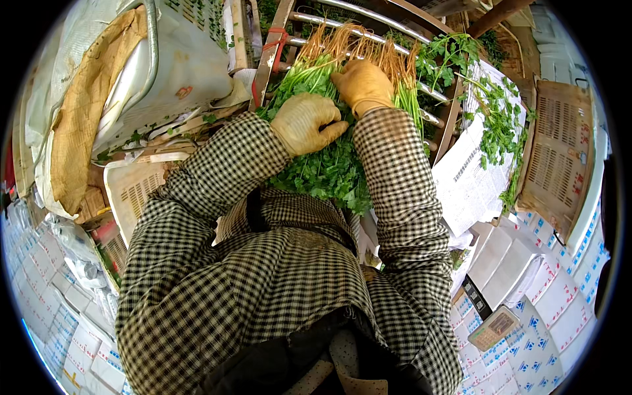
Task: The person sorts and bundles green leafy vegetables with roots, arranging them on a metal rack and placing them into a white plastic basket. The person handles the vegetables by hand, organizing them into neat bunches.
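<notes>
A thick pile of coriander (321,173) lies before me on a rack with metal bars, its orange-brown roots (340,42) pointing away and its leaves toward my body. My right hand (365,86), in a yellowish glove, is curled on the stems just below the roots; its fingertips are hidden. Nearer to me and to the left, my left hand (308,124), gloved too, rests over the leaves. Its thumb and forefinger are bent toward each other, and the other fingertips are out of sight. Pale green stems (407,101) show right of my right hand.
Loose coriander sprigs (493,128) lie on printed paper sheets (474,182) at the right. A wooden rail with a red tie (276,42) edges the rack. Plastic crates (555,163) flank me. A scale display (493,328) and stacked white boxes (553,306) stand lower right.
</notes>
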The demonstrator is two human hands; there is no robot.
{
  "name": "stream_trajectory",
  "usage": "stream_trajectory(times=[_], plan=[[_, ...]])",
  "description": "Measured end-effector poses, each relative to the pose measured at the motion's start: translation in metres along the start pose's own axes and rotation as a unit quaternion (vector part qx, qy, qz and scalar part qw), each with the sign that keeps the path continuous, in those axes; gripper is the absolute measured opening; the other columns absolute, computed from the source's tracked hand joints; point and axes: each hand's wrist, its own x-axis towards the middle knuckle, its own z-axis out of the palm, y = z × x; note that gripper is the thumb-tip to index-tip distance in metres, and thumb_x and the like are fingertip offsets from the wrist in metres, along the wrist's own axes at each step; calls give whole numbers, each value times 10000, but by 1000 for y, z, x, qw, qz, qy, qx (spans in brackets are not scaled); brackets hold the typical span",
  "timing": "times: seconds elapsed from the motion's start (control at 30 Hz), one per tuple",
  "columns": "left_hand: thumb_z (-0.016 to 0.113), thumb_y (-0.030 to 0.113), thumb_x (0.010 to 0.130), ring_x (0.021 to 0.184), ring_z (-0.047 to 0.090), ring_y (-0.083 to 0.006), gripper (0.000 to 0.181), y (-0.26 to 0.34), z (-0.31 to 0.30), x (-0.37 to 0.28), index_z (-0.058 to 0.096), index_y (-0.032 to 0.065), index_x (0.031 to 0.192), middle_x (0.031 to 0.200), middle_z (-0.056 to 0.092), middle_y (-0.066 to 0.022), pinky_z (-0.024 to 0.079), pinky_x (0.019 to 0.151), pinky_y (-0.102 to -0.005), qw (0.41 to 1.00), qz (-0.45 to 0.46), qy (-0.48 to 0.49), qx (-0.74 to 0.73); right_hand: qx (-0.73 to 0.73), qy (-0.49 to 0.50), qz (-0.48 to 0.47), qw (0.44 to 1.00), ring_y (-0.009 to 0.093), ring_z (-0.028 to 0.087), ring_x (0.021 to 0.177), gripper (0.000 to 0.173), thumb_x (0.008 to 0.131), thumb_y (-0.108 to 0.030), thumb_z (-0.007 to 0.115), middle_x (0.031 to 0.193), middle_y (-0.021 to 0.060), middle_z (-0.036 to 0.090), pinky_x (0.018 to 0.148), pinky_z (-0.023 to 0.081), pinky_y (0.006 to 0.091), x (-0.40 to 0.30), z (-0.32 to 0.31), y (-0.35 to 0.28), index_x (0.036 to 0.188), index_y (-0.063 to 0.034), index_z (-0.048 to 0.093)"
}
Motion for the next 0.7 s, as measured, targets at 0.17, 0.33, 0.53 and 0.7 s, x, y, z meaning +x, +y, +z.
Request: stream_trajectory(times=[0.17, 0.33, 0.53, 0.7], plan=[[689, 172, 814, 758, 629, -254, 155, -4, -8, -6, 682, 21, 847, 788, 657, -110, 509, 704, -387, 1000, 23, -14, 4, 160, 8, -29, 987, 88, 624, 652, 274, 865, -368, 654, 749, 24, 685, 716, 522, 316, -22, -6, 27, 899, -98, 684], [619, 218, 902, 829, 611, -150, 255, -30, -25, 0, 668, 41, 1078, 933, 658, -48, 523, 751, -308, 933, 64, 107, -339, 277, 24, -95, 956, 120, 603, 679, 269, 895, -367, 615, 776, 40, 654, 661, 530, 309, -24, 15, 47, 891, -98, 635], [405, 505, 962, 995, 633, -236, 562, -46, -5, 31, 617, 41, 1196, 1019, 679, -139, 497, 894, -364, 964, 76, 124, -222, 237, -77, -174, 953, 114, 615, 654, 109, 875, -189, 632, 762, 38, 652, 605, 534, 256, -56, 0, 34, 829, -90, 638], [337, 595, 946, 977, 641, -273, 659, -56, -3, 34, 616, 59, 1210, 1029, 686, -132, 469, 930, -407, 977, 129, 92, -145, 359, -135, -566, 730, 75, 504, 493, 109, 783, -45, 705, 623, -9, 562, 434, 386, 234, -133, 17, 70, 763, -85, 606]])
